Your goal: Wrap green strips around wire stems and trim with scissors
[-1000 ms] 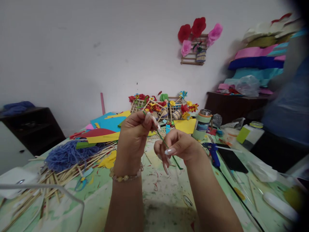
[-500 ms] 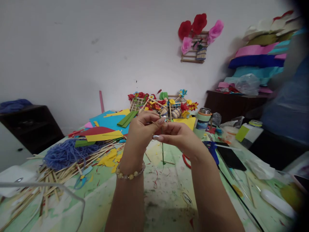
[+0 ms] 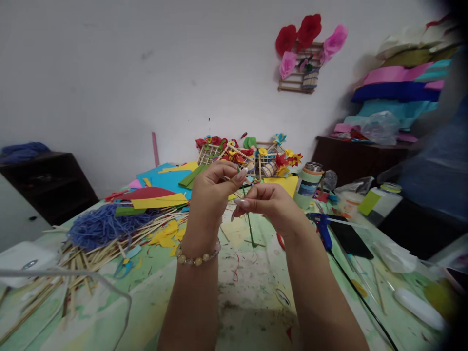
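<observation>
A thin green stem hangs nearly upright in front of me, above the stained tablecloth. My left hand pinches its upper end between thumb and fingers; a beaded bracelet circles that wrist. Lower on the stem, my right hand closes thumb and fingertips around it. The stem's bottom end shows a small green bit near a short stick on the cloth. Whether the stem is wrapped paper or wire I cannot make out.
Blue yarn and wooden sticks lie left, beside coloured paper. Wooden lattices with paper flowers stand at the back. To the right are a thermos, a blue glue gun with a cord, and a black phone.
My hands have drawn apart a little: the left is slightly higher, the right lower on the stem. More of the green stem shows between them. The view has shifted slightly.
</observation>
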Demonstrator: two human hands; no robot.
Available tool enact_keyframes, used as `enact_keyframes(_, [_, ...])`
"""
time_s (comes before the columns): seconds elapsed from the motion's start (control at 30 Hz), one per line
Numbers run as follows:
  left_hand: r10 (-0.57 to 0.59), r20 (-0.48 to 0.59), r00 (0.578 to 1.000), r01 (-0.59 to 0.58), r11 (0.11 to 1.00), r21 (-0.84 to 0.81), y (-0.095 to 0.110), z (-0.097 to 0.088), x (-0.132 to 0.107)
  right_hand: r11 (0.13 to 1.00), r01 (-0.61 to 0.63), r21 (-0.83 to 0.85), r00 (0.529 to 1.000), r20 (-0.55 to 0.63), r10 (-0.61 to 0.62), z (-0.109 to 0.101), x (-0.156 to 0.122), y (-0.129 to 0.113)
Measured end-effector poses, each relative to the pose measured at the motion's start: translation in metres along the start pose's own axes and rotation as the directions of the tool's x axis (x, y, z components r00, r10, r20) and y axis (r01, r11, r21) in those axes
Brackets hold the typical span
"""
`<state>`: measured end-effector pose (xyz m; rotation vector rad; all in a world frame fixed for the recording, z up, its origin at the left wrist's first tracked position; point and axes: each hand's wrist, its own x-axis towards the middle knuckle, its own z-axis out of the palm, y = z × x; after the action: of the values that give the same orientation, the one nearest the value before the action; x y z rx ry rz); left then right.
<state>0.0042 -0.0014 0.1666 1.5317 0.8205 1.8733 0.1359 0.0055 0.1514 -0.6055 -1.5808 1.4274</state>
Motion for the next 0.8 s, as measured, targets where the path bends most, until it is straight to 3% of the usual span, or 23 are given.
enact_keyframes(0.17, [0.021,0.009,1.0,-0.021,0.999,-0.027,0.002,0.001,0.0,0.999,0.048,0.024,0.999,-0.003,-0.048,0.003,-0.001,0.0])
enact_keyframes(0.47, [0.028,0.036,0.999,-0.025,0.996,-0.083,0.003,-0.001,-0.002,0.995,0.1,0.01,0.987,0.126,-0.101,0.0,-0.005,-0.001])
enact_keyframes(0.6, [0.034,0.051,0.998,-0.028,0.993,-0.114,0.004,-0.002,-0.002,0.992,0.094,-0.089,0.98,0.182,-0.076,-0.004,-0.009,-0.003])
enact_keyframes(0.8, [0.016,0.036,0.999,-0.014,0.999,-0.052,0.003,-0.003,-0.001,0.979,0.109,-0.173,0.994,0.034,-0.105,-0.009,-0.01,-0.009])
